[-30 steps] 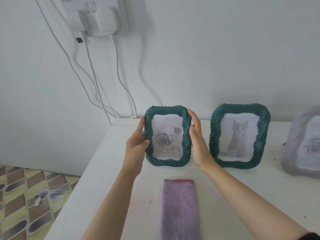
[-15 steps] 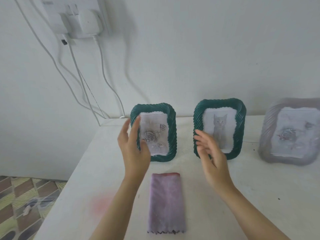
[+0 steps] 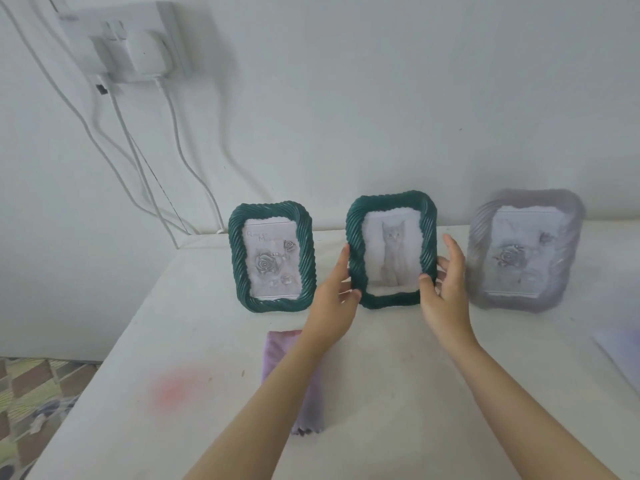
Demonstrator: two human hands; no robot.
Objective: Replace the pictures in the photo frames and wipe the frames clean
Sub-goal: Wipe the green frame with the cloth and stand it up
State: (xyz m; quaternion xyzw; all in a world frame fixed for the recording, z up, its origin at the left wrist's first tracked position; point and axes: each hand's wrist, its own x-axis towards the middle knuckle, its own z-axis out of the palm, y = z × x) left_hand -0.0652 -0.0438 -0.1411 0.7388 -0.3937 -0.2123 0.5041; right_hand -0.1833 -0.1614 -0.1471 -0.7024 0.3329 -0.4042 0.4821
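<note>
Cat frame (image 3: 391,252) upright between both hands, left hand (image 3: 334,299) gripping its left edge, right hand (image 3: 446,292) its right

My two arms are bare from the near edge up — no sleeves, rings or watch on left hand (image 3: 334,299) or right hand (image 3: 446,299).

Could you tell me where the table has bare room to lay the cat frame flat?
Bare table lies between the forearms, right of the purple cloth. More lies left of the cloth, around the pink stain. The back row is crowded: rose frame, cat frame, lilac frame.
</note>
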